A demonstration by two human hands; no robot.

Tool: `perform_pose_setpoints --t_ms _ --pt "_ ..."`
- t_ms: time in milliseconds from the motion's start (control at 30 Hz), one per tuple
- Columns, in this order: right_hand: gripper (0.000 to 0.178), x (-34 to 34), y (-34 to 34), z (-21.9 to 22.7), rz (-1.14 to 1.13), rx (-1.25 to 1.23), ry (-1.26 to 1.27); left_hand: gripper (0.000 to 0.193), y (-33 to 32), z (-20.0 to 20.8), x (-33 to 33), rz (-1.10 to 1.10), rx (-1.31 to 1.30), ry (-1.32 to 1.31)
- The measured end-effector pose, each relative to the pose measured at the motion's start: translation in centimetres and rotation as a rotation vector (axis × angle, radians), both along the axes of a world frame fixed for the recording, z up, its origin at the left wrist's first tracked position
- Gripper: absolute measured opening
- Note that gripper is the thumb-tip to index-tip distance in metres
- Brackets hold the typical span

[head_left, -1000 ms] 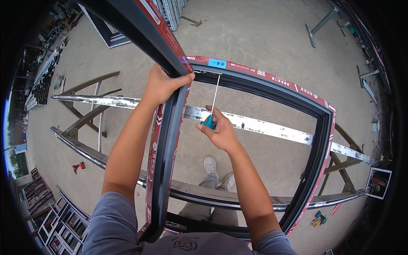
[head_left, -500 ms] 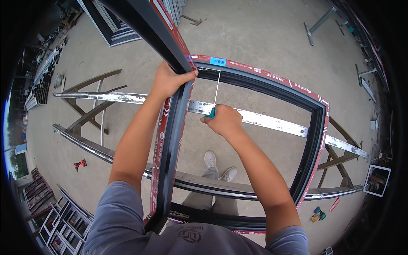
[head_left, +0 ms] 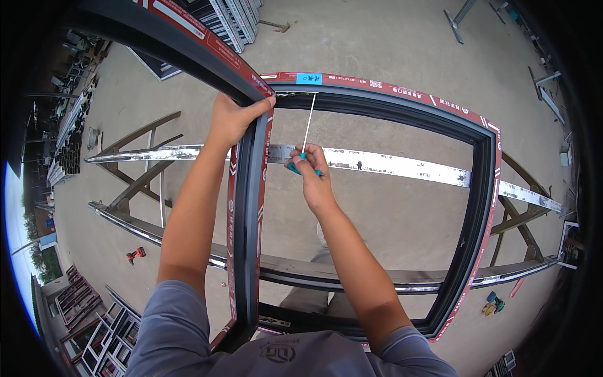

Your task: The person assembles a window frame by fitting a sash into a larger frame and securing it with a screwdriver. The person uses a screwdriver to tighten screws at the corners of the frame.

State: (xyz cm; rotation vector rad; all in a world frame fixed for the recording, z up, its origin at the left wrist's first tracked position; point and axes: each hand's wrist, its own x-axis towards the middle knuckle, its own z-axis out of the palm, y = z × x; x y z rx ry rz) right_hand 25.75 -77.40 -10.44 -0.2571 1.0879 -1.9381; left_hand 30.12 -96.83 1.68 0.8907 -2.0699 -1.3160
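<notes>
A dark window frame (head_left: 482, 188) with red protective film lies across supports before me. A second dark framed panel (head_left: 250, 207) stands up from it along its left side. My left hand (head_left: 231, 120) is closed around this panel near its far corner, thumb on the red film. My right hand (head_left: 314, 179) pinches the teal handle of a T-handled driver (head_left: 308, 125) with bent fingers, above the frame's opening. The driver's thin shaft reaches the inner far edge of the frame, at the end of a metal hardware strip (head_left: 292, 94). Its tip is too small to make out.
Trestles (head_left: 135, 176) with two long rails, one white (head_left: 402, 164), carry the frame. A red power drill (head_left: 135, 254) lies on the floor at left; a green-and-yellow tool (head_left: 493, 305) lies at right. Stacked frames (head_left: 103, 339) stand at lower left.
My right hand has gone from a fist round the driver's handle to a fingertip hold, with the handle turned. My left hand keeps its grip. The whole view has shifted slightly.
</notes>
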Motion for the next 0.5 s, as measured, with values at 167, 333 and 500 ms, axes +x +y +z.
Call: perform_pose_setpoints --t_ms 167,333,500 --pt "0.066 -1.0 0.5 0.6 0.013 -0.252 -0.349 0.035 -0.1 -0.1 -0.1 0.005 -0.006 0.002" --pt "0.069 -2.5 1.0 -0.4 0.111 -0.117 -0.091 0.037 -0.4 -0.4 0.2 -0.006 -0.043 -0.023" --pt "0.075 -1.9 0.0 2.8 0.068 0.522 0.806 0.042 -0.5 -0.3 0.3 -0.022 0.027 -0.070"
